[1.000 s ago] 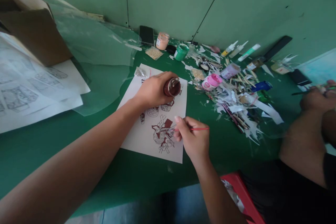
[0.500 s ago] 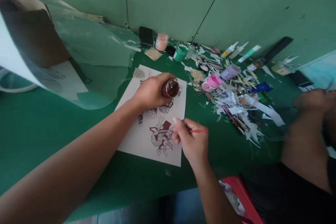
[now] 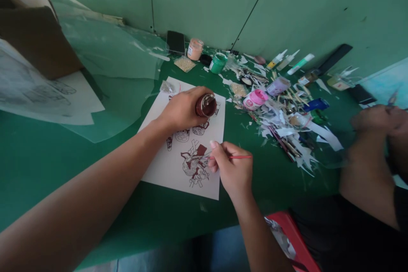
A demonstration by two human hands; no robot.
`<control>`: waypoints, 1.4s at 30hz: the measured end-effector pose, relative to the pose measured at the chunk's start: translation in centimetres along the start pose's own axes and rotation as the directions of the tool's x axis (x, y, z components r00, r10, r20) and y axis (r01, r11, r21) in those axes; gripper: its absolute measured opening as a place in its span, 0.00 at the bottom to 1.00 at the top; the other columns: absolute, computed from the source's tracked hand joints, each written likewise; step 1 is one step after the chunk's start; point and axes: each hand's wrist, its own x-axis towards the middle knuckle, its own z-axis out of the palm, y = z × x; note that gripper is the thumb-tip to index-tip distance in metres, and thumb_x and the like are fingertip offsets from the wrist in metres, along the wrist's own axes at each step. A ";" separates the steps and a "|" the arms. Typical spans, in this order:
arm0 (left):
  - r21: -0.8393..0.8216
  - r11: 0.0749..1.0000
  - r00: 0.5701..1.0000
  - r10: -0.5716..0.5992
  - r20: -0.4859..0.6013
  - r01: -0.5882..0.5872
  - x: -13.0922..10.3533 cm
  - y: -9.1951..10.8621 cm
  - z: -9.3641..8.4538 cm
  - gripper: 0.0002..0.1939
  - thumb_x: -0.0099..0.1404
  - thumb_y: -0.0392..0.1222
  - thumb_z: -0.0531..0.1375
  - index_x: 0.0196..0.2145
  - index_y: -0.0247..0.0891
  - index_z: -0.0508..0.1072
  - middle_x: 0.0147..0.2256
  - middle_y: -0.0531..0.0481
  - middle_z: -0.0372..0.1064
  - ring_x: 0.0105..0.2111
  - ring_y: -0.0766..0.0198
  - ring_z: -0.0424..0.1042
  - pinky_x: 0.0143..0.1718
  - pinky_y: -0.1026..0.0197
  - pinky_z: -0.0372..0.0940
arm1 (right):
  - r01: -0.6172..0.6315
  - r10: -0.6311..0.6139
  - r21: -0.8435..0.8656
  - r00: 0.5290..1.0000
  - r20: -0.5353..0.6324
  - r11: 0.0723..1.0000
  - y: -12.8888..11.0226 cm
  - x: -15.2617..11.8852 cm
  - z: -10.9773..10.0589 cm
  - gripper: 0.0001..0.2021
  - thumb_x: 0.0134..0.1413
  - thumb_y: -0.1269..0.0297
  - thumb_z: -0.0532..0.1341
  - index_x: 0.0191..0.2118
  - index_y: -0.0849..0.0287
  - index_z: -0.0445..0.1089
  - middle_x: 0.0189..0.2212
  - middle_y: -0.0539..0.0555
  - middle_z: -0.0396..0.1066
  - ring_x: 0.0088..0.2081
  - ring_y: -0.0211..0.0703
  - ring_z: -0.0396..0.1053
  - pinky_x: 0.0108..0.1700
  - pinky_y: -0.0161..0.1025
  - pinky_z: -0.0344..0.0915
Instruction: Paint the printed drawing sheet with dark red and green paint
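My left hand point(image 3: 186, 108) is wrapped round an uncapped jar of dark red-brown paint point(image 3: 206, 106), held over the upper part of a white sheet point(image 3: 175, 169). Black line drawings cover the sheet, some areas filled in the same dark red. Between the thumb and fingers of my right hand point(image 3: 230, 163) is a thin red-handled paintbrush point(image 3: 239, 157). Its tip lies at the lower drawing point(image 3: 195, 165), by a dark red patch. Part of the upper drawings is hidden beneath my left hand and the jar.
Paint jars in pink point(image 3: 255, 99), green point(image 3: 218, 63) and peach point(image 3: 195, 49) stand behind and to the right, among paper scraps point(image 3: 288, 131). Clear plastic sheeting point(image 3: 111, 93) and a brown cardboard piece point(image 3: 38, 40) are at left. Another person's hands point(image 3: 379, 121) work at far right.
The clear sheeting at left has dropped lower, showing more of the drawn paper there. Both my hands keep their places on the sheet; the whole view has shifted slightly.
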 end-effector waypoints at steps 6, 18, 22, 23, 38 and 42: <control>-0.007 1.000 1.000 0.009 -0.004 -0.009 0.0 0.1 0.1 0.29 0.50 0.38 0.66 0.51 0.39 0.69 0.49 0.47 0.73 0.47 0.53 0.74 0.44 0.57 0.67 | -0.014 0.014 0.003 1.000 -0.007 1.000 0.0 0.0 0.0 0.20 0.54 0.55 0.63 0.16 0.57 0.64 0.11 0.46 0.66 0.13 0.30 0.62 0.16 0.28 0.59; -0.018 1.000 1.000 -0.007 0.002 0.007 -0.1 0.0 0.1 0.28 0.50 0.38 0.66 0.51 0.40 0.70 0.49 0.48 0.73 0.46 0.54 0.74 0.44 0.57 0.67 | -0.020 0.020 0.013 1.000 -0.024 1.000 0.1 0.1 0.0 0.20 0.52 0.56 0.65 0.15 0.57 0.64 0.10 0.46 0.65 0.12 0.30 0.62 0.16 0.28 0.60; -0.011 1.000 1.000 -0.016 0.003 0.016 -0.1 0.0 0.0 0.28 0.51 0.38 0.66 0.51 0.40 0.69 0.49 0.48 0.73 0.47 0.54 0.74 0.45 0.57 0.67 | 0.013 -0.005 0.077 0.995 -0.099 0.997 0.2 0.0 0.0 0.19 0.52 0.55 0.65 0.16 0.57 0.65 0.10 0.45 0.64 0.12 0.32 0.63 0.16 0.30 0.62; -0.010 1.000 1.000 -0.012 0.005 0.012 -0.1 0.0 0.1 0.28 0.51 0.38 0.66 0.51 0.40 0.69 0.49 0.48 0.73 0.47 0.54 0.74 0.45 0.57 0.67 | 0.028 -0.015 0.100 0.992 -0.122 0.995 0.3 0.0 -0.1 0.19 0.52 0.55 0.65 0.16 0.57 0.65 0.10 0.45 0.64 0.12 0.32 0.63 0.16 0.31 0.62; -0.029 0.998 0.998 0.055 0.039 -0.054 -0.1 -0.2 0.0 0.29 0.50 0.37 0.67 0.52 0.40 0.70 0.49 0.48 0.74 0.47 0.54 0.75 0.45 0.58 0.67 | 0.197 -0.137 0.224 0.957 -0.257 0.955 -1.6 3.7 -1.1 0.22 0.57 0.46 0.59 0.20 0.55 0.64 0.12 0.44 0.61 0.13 0.33 0.62 0.19 0.35 0.66; -0.032 0.999 0.999 0.030 0.016 -0.030 -0.1 -0.2 0.1 0.28 0.51 0.38 0.66 0.51 0.40 0.70 0.49 0.48 0.74 0.47 0.54 0.74 0.45 0.58 0.67 | 0.111 -0.097 0.116 0.988 -0.121 0.987 -0.4 1.5 -0.5 0.22 0.55 0.47 0.62 0.18 0.56 0.65 0.11 0.46 0.64 0.12 0.32 0.63 0.16 0.32 0.62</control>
